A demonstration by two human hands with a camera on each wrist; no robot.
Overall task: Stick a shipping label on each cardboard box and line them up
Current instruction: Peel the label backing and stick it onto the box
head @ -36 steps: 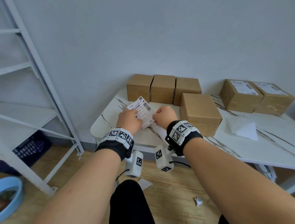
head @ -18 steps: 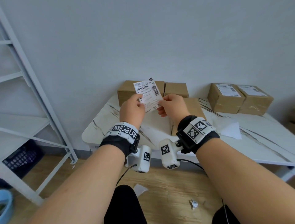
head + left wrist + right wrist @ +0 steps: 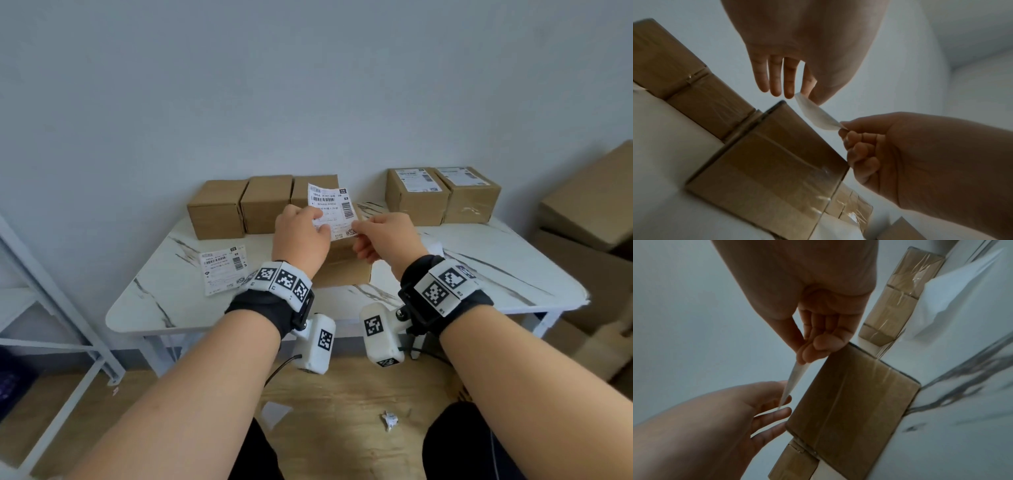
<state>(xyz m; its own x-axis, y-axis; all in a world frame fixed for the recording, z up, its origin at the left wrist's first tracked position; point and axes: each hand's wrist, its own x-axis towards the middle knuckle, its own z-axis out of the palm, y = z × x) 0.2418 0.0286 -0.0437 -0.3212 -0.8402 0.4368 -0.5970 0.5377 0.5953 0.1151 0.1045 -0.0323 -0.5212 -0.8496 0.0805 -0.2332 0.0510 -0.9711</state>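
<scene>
Two hands hold one shipping label (image 3: 334,209) up in the air above the plain box (image 3: 342,263) that sits nearest the person on the white marbled table (image 3: 513,270). The left hand (image 3: 301,236) pinches the label's left edge between thumb and forefinger, its other fingers hanging straight and loose, as the left wrist view shows. The right hand (image 3: 387,238) pinches the lower right corner with thumb and forefinger, the remaining fingers curled into the palm. The label's printed face, with its barcodes, is turned toward the person, and the sheet bows slightly between the two pinches; it is clear of the box under it.

Behind, three unlabelled boxes (image 3: 263,202) stand side by side against the grey wall, touching one another. To the right, set apart from them, two labelled boxes (image 3: 442,195) sit side by side, each with a white label on its top face. Another label sheet (image 3: 224,269) lies flat on the table by the left wrist. A white scrap of paper (image 3: 435,248) peeks out past the right hand on the tabletop.

A small crumpled wad of paper (image 3: 389,418) lies on the wooden floor under the arms. Larger cardboard cartons (image 3: 589,219) are stacked at the far right, and a pale metal shelf frame (image 3: 51,298) stands on the left.
</scene>
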